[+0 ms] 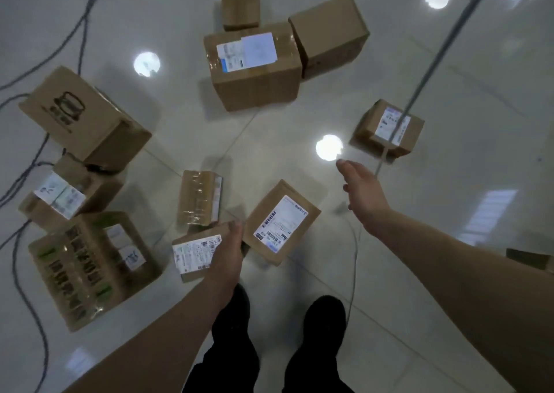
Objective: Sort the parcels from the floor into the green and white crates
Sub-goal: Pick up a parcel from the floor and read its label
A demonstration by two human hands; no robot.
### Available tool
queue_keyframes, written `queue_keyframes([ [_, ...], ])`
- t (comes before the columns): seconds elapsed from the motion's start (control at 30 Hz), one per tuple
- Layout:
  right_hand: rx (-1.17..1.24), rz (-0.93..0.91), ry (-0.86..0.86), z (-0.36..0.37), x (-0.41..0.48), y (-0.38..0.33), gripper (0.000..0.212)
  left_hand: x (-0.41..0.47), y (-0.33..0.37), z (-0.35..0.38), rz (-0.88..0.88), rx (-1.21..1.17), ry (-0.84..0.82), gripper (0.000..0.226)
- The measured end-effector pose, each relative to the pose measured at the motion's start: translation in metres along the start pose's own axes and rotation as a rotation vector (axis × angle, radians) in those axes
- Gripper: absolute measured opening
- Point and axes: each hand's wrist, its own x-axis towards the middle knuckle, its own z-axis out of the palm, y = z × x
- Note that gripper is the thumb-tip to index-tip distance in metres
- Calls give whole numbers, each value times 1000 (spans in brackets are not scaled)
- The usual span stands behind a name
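Observation:
Several brown cardboard parcels lie on the glossy tiled floor. My left hand (229, 249) grips the right end of a small labelled parcel (196, 253) just in front of my feet. To its right lies a flat parcel with a white shipping label (280, 222), close to my left hand. My right hand (361, 193) hovers open above bare floor, fingers stretched forward, holding nothing. Beyond it sits a small labelled parcel (389, 127). A taped narrow parcel (199, 198) stands behind the held one. No green or white crate is in view.
A large labelled box (254, 69) and plain boxes (329, 33) sit at the back. Left are a printed box (81, 117), a labelled box (64, 195) and a green-patterned box (90, 263). Dark cables (18, 183) run along the left floor. A thin pole (434, 51) slants down at right.

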Motion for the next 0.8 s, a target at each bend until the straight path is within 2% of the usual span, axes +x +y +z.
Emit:
queue_keyframes([
  [0.1, -27, -22, -22, 30, 29, 25, 100, 40, -28, 11, -30, -37, 2, 48],
  [0.23, -54, -13, -139, 68, 53, 55, 80, 73, -51, 20, -215, -80, -28, 65],
  [0.33, -101, 47, -236, 88, 58, 66, 86, 84, -51, 26, -242, -134, -89, 64],
  [0.5, -102, 80, -228, 89, 36, 55, 59, 66, -35, 15, -140, -163, -6, 52],
  [0.53, -108, 75, -237, 86, 27, 47, 59, 57, -28, 11, -108, -153, 10, 51],
  [0.6, -88, 66, -236, 81, 13, 32, 75, 34, -8, 2, -55, -153, 50, 51],
  [0.63, -70, 55, -234, 79, 6, 23, 74, 22, 3, -4, -37, -168, 73, 48],
  [0.7, -43, 15, -227, 72, -11, -2, 57, -2, 27, -16, 3, -180, 102, 40],
  [0.8, -1, -33, -193, 59, -40, -48, 58, -44, 73, -32, 97, -143, 67, 39],
])
